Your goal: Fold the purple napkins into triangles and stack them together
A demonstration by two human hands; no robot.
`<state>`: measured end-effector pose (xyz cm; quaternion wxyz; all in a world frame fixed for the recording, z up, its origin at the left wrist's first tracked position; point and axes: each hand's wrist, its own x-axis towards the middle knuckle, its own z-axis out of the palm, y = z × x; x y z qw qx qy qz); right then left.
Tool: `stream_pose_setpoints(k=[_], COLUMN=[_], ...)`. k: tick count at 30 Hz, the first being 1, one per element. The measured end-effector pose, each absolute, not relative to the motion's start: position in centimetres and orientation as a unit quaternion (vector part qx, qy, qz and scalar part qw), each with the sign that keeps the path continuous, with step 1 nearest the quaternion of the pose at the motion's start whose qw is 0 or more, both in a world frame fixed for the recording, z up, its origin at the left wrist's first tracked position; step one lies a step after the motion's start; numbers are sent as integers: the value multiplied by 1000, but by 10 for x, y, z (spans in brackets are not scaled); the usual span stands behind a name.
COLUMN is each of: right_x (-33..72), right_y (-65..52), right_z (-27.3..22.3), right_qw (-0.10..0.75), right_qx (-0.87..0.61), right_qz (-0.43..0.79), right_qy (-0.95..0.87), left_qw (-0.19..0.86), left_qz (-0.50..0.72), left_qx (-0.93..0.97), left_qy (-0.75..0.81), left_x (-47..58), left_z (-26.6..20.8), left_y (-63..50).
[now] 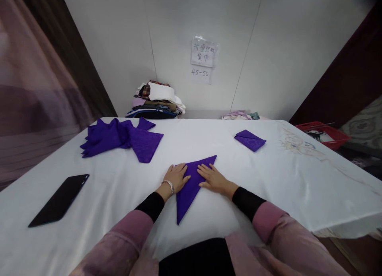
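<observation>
A purple cloth napkin [191, 183], folded into a triangle, lies on the white tablecloth in front of me. My left hand [177, 178] rests flat on its left edge, fingers stretched out and thumb pointing inward. On its right side my right hand [213, 178] lies flat too, with fingers spread. One long point of the napkin reaches toward me, another toward the upper right. A smaller folded purple napkin [250, 140] sits apart at the back right. To the back left is a heap of loose purple napkins [110, 137], one of them spread out at its right side.
A dark tablet [59, 200] lies at the left of the white-covered table [119, 188]. Stacked clothes [156, 101] stand behind the far edge, with more fabric [238, 115] further right. A red basket [334, 140] is off the right side. Handwritten paper signs [203, 53] hang on the wall.
</observation>
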<state>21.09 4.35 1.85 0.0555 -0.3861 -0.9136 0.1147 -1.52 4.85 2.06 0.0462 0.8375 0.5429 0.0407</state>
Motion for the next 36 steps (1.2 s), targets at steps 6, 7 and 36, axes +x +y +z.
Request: stream_pose_setpoints(k=[6,7,36], right_x=[256,258,171], right_y=[80,78,-16], right_z=[27,28,33], right_qw=[37,42,350], right_qx=[-506,-520,-314], right_qz=[102,92,345], right_qy=[-856,-848,-812], left_qw=[33,28,-14], left_qz=[59,63,67], left_qx=[836,837,824], left_qy=[545,543,562], left_x=[-16,-17,-43], left_z=[22,23,31], left_y=[48,49,34])
